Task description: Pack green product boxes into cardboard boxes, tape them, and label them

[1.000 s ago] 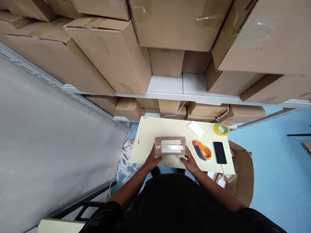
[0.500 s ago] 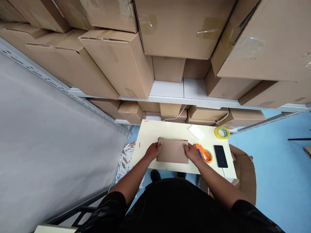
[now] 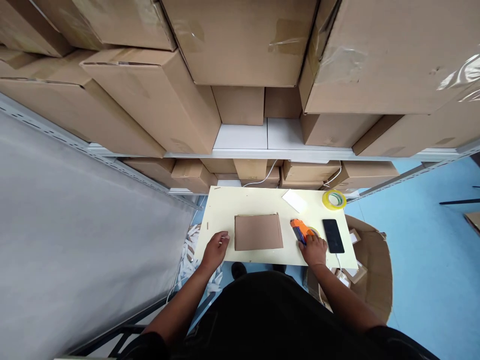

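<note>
A flat brown cardboard packet [image 3: 258, 232] lies on the small pale table [image 3: 247, 200]. Just off its left edge is my left hand [image 3: 216, 248], loosely curled with a gap between thumb and fingers and nothing held. To the packet's right, my right hand [image 3: 314, 249] grips an orange tape dispenser [image 3: 299, 224] with a blue part, covering much of its handle. Part of the dispenser's yellow tape roll shows past my fingers.
Behind the dispenser lie a white card [image 3: 294, 201] and a yellow tape roll [image 3: 334, 200]. A black phone [image 3: 333, 236] with a white cable is at the right. A large open carton [image 3: 378, 265] holds small packets. Shelves of boxes [image 3: 240, 45] rise ahead; paper strips [image 3: 185, 260] litter the floor.
Both hands have let go of the cardboard packet, which now lies flat on the table. My left hand has drawn back to the left; my right hand has moved right onto the tape dispenser.
</note>
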Motion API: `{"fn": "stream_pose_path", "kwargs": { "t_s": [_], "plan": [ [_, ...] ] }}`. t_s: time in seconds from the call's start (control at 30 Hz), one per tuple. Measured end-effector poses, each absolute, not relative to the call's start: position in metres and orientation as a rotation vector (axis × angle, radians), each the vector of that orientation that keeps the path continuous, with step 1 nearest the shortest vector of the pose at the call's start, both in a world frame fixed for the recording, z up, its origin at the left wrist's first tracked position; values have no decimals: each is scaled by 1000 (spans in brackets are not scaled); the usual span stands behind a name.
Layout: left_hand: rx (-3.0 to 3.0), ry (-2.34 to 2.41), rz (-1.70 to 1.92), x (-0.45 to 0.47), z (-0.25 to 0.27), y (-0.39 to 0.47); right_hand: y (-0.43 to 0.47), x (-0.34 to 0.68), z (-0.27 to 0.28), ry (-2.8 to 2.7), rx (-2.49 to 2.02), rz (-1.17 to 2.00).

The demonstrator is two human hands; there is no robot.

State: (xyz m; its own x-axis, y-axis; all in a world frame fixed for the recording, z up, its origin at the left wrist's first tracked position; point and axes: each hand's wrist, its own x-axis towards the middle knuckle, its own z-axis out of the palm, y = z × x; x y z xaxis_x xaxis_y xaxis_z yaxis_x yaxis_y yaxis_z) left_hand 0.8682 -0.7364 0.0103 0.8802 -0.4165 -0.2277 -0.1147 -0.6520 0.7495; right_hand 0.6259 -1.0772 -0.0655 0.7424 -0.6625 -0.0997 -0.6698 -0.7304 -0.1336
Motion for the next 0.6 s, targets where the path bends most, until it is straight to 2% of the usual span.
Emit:
{"fn": "stream_pose_path", "kwargs": {
  "t_s": [0.07, 0.2, 0.37, 0.5, 0.6],
  "plan": [
    [2248, -448, -470, 857, 22, -735, -1080, 628, -72, 1024, -2781, 119],
    [2199, -636, -421, 840, 54, -755, -1087, 637, -59, 953, -2574, 27],
    [2007, -766, -572, 844, 99, -818, -1078, 632, 7, 722, -2107, -223],
    [1809, -769, -769, 865, 128, -861, -1040, 634, 66, 466, -1999, -239],
    [1560, -826, -1004, 877, 138, -866, -1003, 637, 89, 437, -1957, -256]
  ]
}}
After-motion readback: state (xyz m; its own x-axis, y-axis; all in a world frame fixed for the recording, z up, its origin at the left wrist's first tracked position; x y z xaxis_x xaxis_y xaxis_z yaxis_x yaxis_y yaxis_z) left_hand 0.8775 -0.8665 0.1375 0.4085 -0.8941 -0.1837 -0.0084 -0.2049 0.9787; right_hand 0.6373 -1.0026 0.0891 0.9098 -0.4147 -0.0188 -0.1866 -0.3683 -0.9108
